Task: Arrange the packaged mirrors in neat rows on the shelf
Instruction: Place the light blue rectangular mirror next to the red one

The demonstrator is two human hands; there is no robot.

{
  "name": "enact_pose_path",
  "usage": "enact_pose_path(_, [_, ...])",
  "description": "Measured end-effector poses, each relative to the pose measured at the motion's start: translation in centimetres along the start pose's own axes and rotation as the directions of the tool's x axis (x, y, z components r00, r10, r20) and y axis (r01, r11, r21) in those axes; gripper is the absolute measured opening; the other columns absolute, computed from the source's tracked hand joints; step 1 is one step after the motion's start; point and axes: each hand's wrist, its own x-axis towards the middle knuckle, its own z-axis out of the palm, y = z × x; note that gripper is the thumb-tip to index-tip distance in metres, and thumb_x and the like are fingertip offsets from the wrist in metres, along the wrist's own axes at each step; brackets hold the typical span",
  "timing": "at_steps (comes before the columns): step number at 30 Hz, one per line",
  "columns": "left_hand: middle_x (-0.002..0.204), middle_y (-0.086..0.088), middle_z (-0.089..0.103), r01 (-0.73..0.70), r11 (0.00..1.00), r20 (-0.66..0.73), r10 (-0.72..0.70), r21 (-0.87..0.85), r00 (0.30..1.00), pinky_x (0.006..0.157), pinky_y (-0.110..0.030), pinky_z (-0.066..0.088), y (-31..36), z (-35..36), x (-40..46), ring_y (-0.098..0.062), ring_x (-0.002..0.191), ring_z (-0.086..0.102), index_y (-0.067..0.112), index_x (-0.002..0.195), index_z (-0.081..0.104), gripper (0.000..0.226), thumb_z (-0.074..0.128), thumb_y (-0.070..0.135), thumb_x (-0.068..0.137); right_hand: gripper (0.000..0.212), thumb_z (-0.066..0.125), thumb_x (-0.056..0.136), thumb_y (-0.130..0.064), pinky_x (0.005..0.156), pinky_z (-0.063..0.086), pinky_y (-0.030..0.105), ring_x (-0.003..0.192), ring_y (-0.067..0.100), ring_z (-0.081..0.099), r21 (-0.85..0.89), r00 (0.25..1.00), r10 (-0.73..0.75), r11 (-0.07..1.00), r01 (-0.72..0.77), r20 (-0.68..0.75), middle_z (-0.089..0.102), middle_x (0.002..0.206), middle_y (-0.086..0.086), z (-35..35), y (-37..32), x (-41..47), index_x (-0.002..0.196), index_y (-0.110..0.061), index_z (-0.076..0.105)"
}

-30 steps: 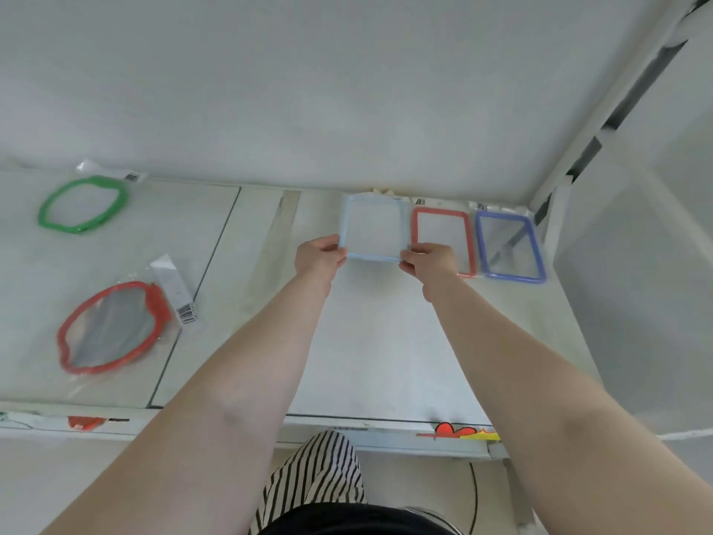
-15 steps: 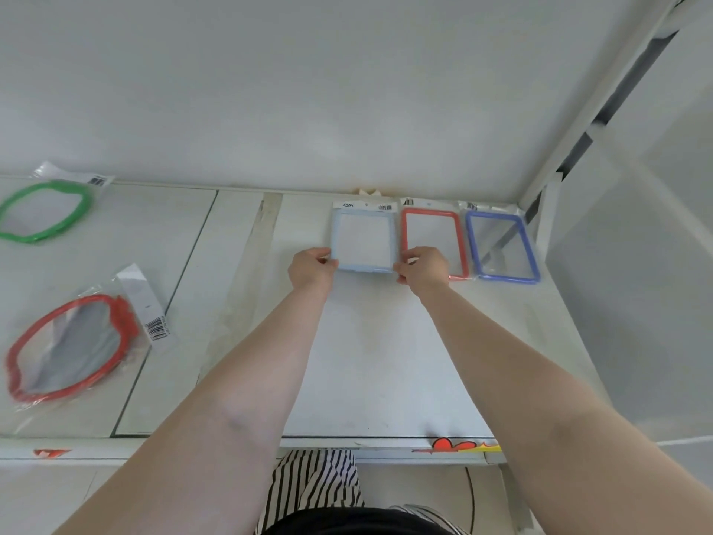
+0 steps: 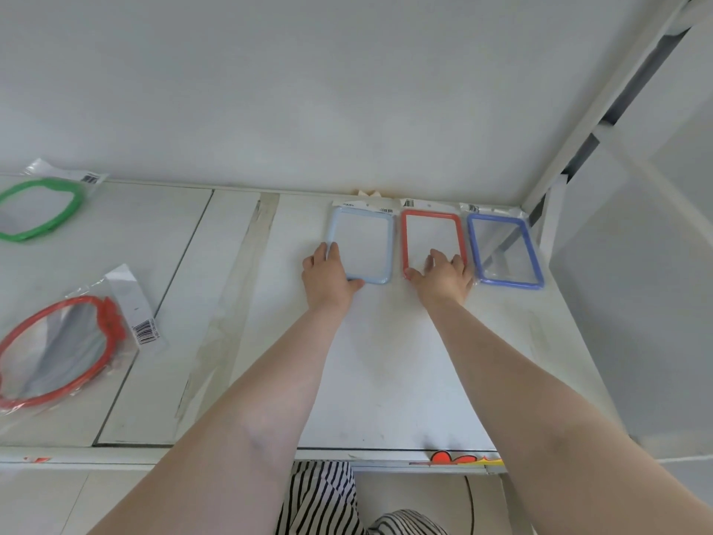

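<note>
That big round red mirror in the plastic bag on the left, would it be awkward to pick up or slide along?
The round red mirror lies flat, so it probably won't roll. Its loose, crinkled plastic bag looks slippery, so it may slide easily on the shelf and shift in a grip. The frame looks rigid, though the mirror face is likely fragile if dropped.

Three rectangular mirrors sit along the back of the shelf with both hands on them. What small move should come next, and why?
Probably lift the left hand off the light blue mirror and reach for the red oval mirror. The light blue, red rectangular and dark blue mirrors already lie side by side at the back, while the red oval and green ones lie loose on the left.
</note>
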Motion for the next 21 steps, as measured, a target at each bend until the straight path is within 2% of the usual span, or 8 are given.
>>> enact_pose_path(9, [0.157,-0.004,0.026,0.041,0.997,-0.041,-0.044,-0.062,0.998,0.111,-0.038,0.028,0.9,0.7,-0.4,-0.029,0.139,0.028,0.015,0.151,0.024,0.087,0.071,0.039,0.081,0.044,0.058,0.086,-0.05,0.119,0.014,0.045,0.145,0.035,0.015,-0.043,0.999,-0.04,0.998,0.04,0.004,0.033,0.151,0.012,-0.1,0.5,-0.1,0.119,-0.021,0.054])
enact_pose_path(17, [0.156,-0.005,0.027,0.055,0.995,-0.059,-0.06,-0.088,0.996,0.113,-0.037,0.026,1.2,0.9,-0.5,-0.028,0.14,0.027,0.015,0.15,0.024,0.085,0.07,0.037,0.082,0.045,0.057,0.087,-0.05,0.12,0.014,0.046,0.145,0.035,0.014,-0.051,0.999,-0.044,0.998,0.044,0.004,0.032,0.15,0.012,0.0,0.6,0.0,0.12,-0.02,0.054])
enact_pose_path(21, [0.157,-0.005,0.027,0.054,0.995,-0.057,-0.06,-0.089,0.997,0.113,-0.038,0.027,1.1,0.7,-0.5,-0.027,0.143,0.024,0.015,0.151,0.024,0.086,0.071,0.036,0.082,0.045,0.057,0.086,-0.052,0.119,0.018,0.047,0.143,0.035,0.019,-0.045,0.999,-0.037,0.998,0.037,0.007,0.035,0.149,0.012,0.3,0.7,0.3,0.119,-0.022,0.053])
